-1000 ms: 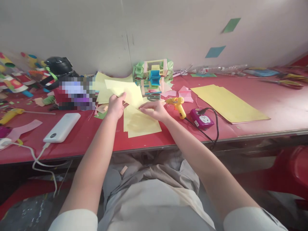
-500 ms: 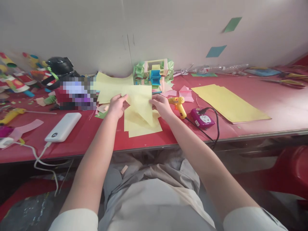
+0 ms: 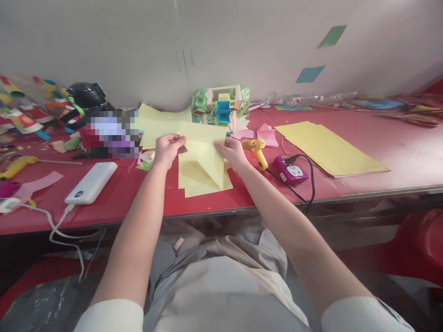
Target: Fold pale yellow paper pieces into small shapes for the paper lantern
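Observation:
A pale yellow sheet of paper [image 3: 204, 136] is held up between my two hands, with a folded flap slanting across its lower part. My left hand [image 3: 168, 150] pinches its left edge between thumb and fingers. At the opposite edge, my right hand [image 3: 232, 151] grips the sheet with the thumb in front. Beneath it, more yellow paper [image 3: 199, 190] lies on the red table, partly covered by the held sheet. Just right of my right hand rests a yellow glue gun [image 3: 256, 152].
A purple power socket [image 3: 291, 170] with a black cord and a yellow paper stack [image 3: 332, 147] lie to the right. A paper model [image 3: 221, 103] stands behind the sheet. On the left are a white power bank [image 3: 92, 183] and a black object [image 3: 86, 96].
The held sheet has shifted slightly right and tilted, so its folded flap shows more plainly. Both hands keep their hold on its edges.

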Action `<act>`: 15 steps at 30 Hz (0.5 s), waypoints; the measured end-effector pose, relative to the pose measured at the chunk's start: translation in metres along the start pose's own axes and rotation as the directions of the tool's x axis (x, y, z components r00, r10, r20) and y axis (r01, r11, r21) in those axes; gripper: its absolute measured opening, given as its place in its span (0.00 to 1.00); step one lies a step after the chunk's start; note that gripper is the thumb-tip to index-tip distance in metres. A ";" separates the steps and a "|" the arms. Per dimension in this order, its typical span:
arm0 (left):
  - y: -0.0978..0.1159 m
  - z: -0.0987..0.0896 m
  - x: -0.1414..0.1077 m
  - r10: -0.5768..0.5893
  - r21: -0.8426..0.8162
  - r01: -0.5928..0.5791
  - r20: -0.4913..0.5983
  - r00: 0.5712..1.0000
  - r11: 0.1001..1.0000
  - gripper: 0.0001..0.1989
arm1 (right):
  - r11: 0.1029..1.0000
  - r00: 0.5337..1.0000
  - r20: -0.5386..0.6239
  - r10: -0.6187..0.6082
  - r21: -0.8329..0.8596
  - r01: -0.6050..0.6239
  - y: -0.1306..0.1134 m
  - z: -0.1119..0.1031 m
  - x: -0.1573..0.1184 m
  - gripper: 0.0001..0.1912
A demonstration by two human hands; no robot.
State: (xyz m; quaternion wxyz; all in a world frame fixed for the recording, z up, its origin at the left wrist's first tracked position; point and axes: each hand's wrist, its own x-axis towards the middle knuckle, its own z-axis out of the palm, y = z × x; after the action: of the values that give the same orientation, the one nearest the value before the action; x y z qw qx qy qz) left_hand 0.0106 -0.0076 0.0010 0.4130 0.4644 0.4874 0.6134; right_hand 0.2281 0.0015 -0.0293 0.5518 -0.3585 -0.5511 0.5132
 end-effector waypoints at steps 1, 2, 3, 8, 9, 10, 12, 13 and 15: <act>0.002 0.000 -0.002 0.009 -0.002 -0.009 0.025 1.000 1.000 0.20 | 1.000 1.000 0.000 0.001 0.010 -0.001 -0.001 0.000 0.000 0.20; 0.004 0.000 -0.004 0.015 -0.006 -0.015 0.062 0.998 1.000 0.21 | 1.000 1.000 0.000 -0.001 0.019 0.001 -0.002 0.000 -0.001 0.21; 0.006 0.001 -0.006 0.018 -0.011 -0.017 0.105 0.994 1.000 0.22 | 1.000 1.000 0.000 -0.002 0.020 0.002 -0.003 0.000 -0.002 0.21; 0.010 0.004 -0.010 -0.024 -0.022 0.027 0.121 0.992 0.999 0.26 | 1.000 1.000 0.013 -0.006 -0.013 0.006 -0.006 0.001 -0.004 0.23; 0.011 0.004 -0.010 -0.038 -0.025 0.041 0.095 0.995 0.999 0.24 | 1.000 1.000 0.018 -0.014 -0.013 0.014 -0.006 0.001 -0.004 0.23; 0.011 0.004 -0.010 -0.052 -0.029 0.054 0.072 0.996 0.998 0.23 | 1.000 0.999 0.022 -0.024 -0.011 0.024 -0.005 0.001 -0.003 0.23; 0.013 0.003 -0.009 -0.073 -0.039 0.075 0.047 0.996 0.996 0.21 | 0.999 0.999 0.029 -0.041 -0.017 0.041 -0.004 0.001 -0.002 0.22; 0.013 0.003 -0.009 -0.079 -0.045 0.081 0.043 0.996 0.996 0.19 | 0.999 0.998 0.030 -0.046 -0.023 0.047 -0.003 0.001 -0.002 0.22; 0.013 0.002 -0.008 -0.086 -0.056 0.088 0.042 0.995 0.994 0.18 | 0.998 0.998 0.028 -0.054 -0.027 0.055 -0.002 0.001 -0.001 0.22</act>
State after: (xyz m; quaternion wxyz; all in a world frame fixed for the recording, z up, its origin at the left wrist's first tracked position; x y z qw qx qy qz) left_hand 0.0139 -0.0176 0.0128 0.4622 0.4423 0.4811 0.5994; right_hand 0.2276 -0.0004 -0.0276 0.5531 -0.3440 -0.5751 0.4950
